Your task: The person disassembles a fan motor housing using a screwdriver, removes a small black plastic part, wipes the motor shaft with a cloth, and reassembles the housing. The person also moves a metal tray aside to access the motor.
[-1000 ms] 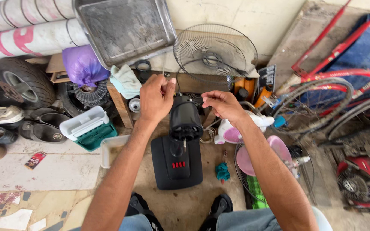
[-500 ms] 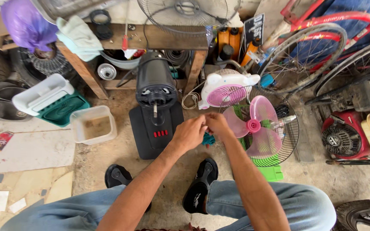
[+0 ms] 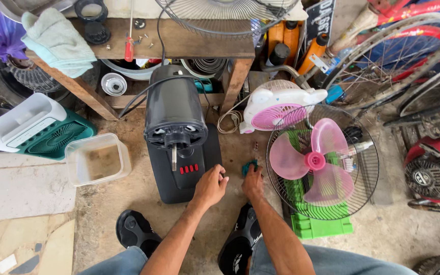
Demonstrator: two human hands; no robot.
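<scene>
Both hands have come down off the fan motor (image 3: pixel 175 114) to the floor: right hand (image 3: pixel 253 182) pinching the small teal piece (image 3: pixel 249 166) beside the black base (image 3: pixel 189 173), left hand (image 3: pixel 211 186) loosely curled, empty, touching that base

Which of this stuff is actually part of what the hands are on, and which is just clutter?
In hand:
left hand at the black fan base
right hand on the small teal piece
fan motor

Lying about:
pink fan blade
plastic tub
red screwdriver
bicycle wheel
</scene>
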